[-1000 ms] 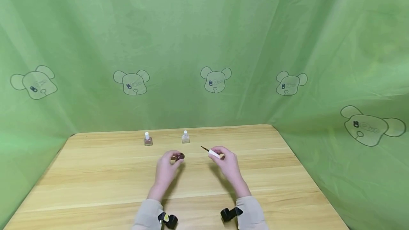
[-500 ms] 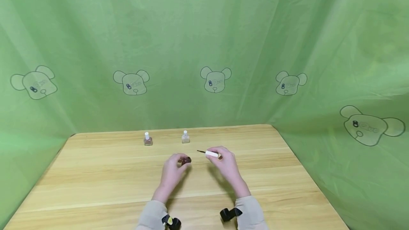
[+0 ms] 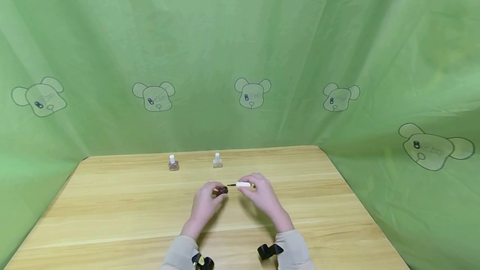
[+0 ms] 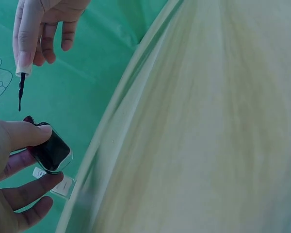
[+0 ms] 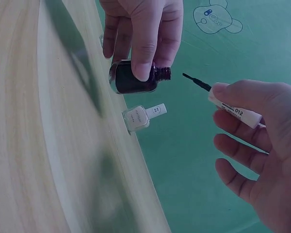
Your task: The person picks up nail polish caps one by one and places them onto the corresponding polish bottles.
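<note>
Between thumb and fingers, my left hand [image 3: 205, 201] holds a dark red nail polish bottle [image 5: 133, 80], tilted so its uncapped threaded neck points toward the right hand. My right hand [image 3: 261, 193] pinches the white nail polish cap [image 5: 235, 109], marked 012, with its dark-coated brush [image 4: 21, 92] sticking out. In the head view the brush tip is just right of the bottle's mouth; both wrist views show a small gap between them. Both hands are above the wooden table [image 3: 131, 216].
Toward the table's back edge stand two capped nail polish bottles: a mauve-pink one [image 3: 173, 165] at left and a clear pale one [image 3: 217, 162] nearer the middle. A green curtain [image 3: 210, 53] with bear faces hangs behind and along both sides.
My left hand has moved right with the dark bottle. The right hand has shifted slightly left, levelling the cap and brush, so brush tip and bottle neck are now much closer.
</note>
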The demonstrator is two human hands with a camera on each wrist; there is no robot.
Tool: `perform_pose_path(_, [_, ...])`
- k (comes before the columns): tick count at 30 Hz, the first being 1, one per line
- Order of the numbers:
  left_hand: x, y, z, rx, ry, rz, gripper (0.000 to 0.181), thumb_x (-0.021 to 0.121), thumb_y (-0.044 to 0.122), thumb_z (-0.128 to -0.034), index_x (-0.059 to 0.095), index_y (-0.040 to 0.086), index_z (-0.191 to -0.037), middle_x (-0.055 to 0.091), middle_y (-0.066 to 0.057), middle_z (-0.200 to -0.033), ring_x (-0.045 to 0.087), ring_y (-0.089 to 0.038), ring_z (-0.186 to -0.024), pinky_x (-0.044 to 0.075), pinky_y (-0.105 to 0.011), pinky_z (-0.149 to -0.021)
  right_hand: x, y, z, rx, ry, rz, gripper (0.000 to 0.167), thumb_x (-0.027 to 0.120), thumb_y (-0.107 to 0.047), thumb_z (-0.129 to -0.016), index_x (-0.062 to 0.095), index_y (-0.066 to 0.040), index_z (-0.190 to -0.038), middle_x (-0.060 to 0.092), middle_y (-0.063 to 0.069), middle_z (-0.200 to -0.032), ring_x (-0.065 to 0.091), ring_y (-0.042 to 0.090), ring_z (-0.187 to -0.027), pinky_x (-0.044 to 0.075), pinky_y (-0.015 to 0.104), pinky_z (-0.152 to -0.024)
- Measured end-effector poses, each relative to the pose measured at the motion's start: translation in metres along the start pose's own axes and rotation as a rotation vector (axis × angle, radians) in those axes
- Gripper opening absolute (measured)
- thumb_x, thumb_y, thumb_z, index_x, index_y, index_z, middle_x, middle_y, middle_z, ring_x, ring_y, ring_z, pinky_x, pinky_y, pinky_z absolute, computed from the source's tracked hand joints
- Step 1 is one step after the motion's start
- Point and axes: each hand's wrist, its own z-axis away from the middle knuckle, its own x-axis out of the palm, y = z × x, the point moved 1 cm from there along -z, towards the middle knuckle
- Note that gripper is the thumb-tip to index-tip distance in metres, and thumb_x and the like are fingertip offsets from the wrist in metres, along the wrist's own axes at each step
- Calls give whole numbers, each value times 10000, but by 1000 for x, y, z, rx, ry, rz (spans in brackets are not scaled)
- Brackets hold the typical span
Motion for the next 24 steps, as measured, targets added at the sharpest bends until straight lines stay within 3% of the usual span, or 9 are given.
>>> perform_pose_path(9, [0, 3, 1, 29, 12, -26, 208, 774, 152, -808, 707, 129, -1004, 715, -50, -1002, 681, -178, -876, 591, -311, -779, 0, -1, 0, 40, -62, 13, 174, 779, -204, -808, 732, -166, -971, 719, -25, -971, 588, 125, -929, 505, 328, -837])
perform_pose_path(24, [0, 10, 3, 83, 39, -72, 220, 785, 145, -796, 713, 128, -1003, 720, -27, -992, 678, -168, -903, 579, -326, -803, 0, -4, 1, 24, -80, 35, 159, 776, -188, -809, 732, -172, -961, 713, -35, -950, 587, 132, -928, 508, 364, -858])
